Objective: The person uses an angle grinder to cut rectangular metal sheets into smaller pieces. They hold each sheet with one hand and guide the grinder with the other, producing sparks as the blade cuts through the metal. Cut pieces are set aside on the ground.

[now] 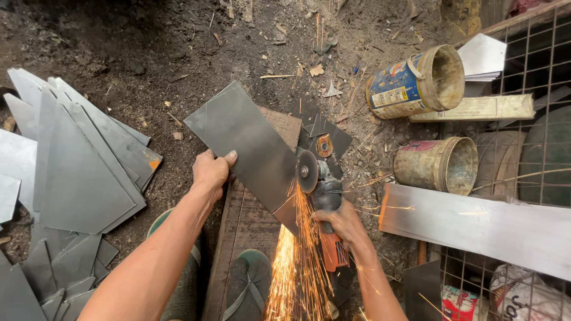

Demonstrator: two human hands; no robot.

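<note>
On plank [250, 220] | left hand [209, 171] steadies metal sheet [244, 139] | right hand [342, 223] runs grinder [321, 190]

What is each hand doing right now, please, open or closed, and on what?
Left hand: closed on the edge of the metal sheet, holding it on the wooden plank.
Right hand: closed around the angle grinder, sparks flying.

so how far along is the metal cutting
Looks done: a pile of cut sheet pieces lies on the dirt. In hand: the left hand steadies a metal sheet on a wooden board while the right hand runs an angle grinder along its edge, sparks flying. Left: that cut looks unfinished.
</note>
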